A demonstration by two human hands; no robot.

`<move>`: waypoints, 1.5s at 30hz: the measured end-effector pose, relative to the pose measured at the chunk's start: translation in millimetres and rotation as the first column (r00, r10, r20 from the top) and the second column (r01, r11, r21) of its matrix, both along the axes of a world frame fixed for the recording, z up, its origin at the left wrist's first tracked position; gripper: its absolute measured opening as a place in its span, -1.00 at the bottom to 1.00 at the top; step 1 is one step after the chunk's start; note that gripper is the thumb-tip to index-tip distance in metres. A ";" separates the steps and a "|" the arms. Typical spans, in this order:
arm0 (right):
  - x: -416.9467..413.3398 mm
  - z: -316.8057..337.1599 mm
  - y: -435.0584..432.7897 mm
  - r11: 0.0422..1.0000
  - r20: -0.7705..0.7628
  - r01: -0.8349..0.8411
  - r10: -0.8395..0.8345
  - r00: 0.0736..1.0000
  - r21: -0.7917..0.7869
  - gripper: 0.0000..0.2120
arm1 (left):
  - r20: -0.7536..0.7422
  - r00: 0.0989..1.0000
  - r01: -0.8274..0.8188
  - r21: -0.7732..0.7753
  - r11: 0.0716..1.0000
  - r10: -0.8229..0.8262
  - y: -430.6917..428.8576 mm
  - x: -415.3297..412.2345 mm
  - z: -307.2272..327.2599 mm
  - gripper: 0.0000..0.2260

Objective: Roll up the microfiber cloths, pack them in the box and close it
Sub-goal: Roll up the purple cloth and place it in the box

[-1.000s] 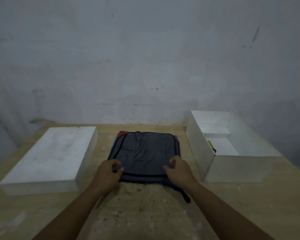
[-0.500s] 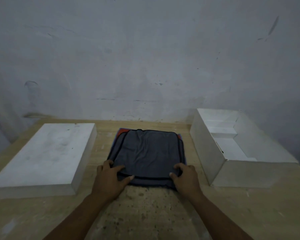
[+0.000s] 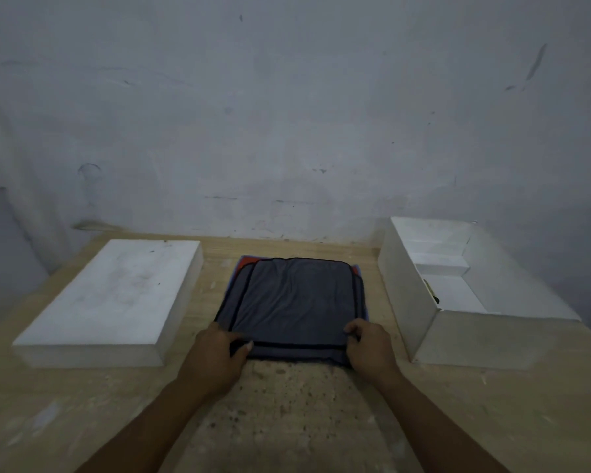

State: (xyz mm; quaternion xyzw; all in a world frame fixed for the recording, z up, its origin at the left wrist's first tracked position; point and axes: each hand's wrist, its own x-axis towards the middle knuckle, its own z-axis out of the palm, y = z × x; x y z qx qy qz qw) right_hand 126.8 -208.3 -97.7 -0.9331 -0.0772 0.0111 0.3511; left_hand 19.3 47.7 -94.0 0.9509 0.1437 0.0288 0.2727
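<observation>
A stack of microfiber cloths lies flat in the middle of the table, a grey cloth (image 3: 294,298) on top with red and blue edges peeking out at the far corners. My left hand (image 3: 215,356) pinches the stack's near left corner, and my right hand (image 3: 369,349) pinches the near right corner. An open white box (image 3: 406,288) stands to the right of the cloths with a small dark and yellow item against its inner left wall. The white box lid (image 3: 116,295) lies flat to the left of the cloths.
The wooden table (image 3: 287,414) has a rough, speckled patch in front of the cloths. A bare grey wall (image 3: 287,114) rises directly behind the table. Narrow strips of tabletop separate the cloths from the lid and the box.
Both hands have curled from resting flat on the near edge to gripping the stack's near corners. The view has shifted slightly; the cloths, box and lid have stayed put.
</observation>
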 end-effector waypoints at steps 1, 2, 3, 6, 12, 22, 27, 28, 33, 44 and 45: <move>-1.4 1.6 -0.8 1.000 0.001 0.000 -0.001 1.000 0.016 -0.82 | 0.030 0.999 -0.029 -0.031 0.999 0.030 0.8 -0.4 3.4 -0.69; -2.7 3.8 -1.8 0.999 0.006 0.009 -0.009 1.000 0.038 -0.83 | 0.040 0.997 -0.062 -0.059 0.996 0.064 1.6 -0.9 6.5 -0.72; -3.7 5.4 -3.0 0.997 0.009 0.027 -0.028 1.000 0.071 -0.84 | 0.038 0.995 -0.090 -0.081 0.993 0.093 2.5 -1.6 9.0 -0.74; -5.7 9.3 -6.8 0.959 -0.073 0.130 -0.115 0.991 0.252 -0.90 | 0.052 0.994 -0.089 -0.083 0.993 0.093 4.9 -5.6 10.6 -0.78; -13.8 17.5 -15.4 0.928 -0.059 0.096 -0.081 0.995 0.359 -0.76 | 0.114 0.993 -0.021 -0.051 0.998 0.027 4.1 -9.8 8.4 -0.84; -47.5 19.7 -56.4 0.980 -0.007 -0.188 0.188 0.982 -0.068 -0.72 | 0.290 0.956 0.078 -0.422 0.903 0.053 -4.9 -38.5 11.1 -0.86; -65.8 24.8 -72.7 0.955 0.172 -0.278 0.293 0.940 -0.107 -0.89 | 0.335 0.935 0.066 -0.494 0.867 0.119 -4.1 -54.8 10.5 -0.83; -68.9 26.4 -75.4 0.942 0.178 -0.308 0.329 0.928 -0.132 -0.90 | 0.358 0.928 0.089 -0.487 0.869 0.106 -5.8 -57.6 11.9 -0.83; -73.2 34.0 -99.2 0.865 0.111 -0.466 0.490 0.865 -0.186 -0.81 | 0.394 0.919 0.146 -0.389 0.910 0.021 -2.7 -65.9 9.6 -0.85; -93.8 48.5 -112.2 0.778 -0.245 -0.628 0.613 0.751 0.021 -0.90 | 0.047 0.969 0.235 -0.488 0.840 -0.243 6.0 -84.9 23.0 -0.52; -94.5 50.1 -112.2 0.767 -0.273 -0.640 0.627 0.730 0.048 -0.92 | -0.020 0.960 0.235 -0.493 0.838 -0.281 6.8 -86.3 24.8 -0.54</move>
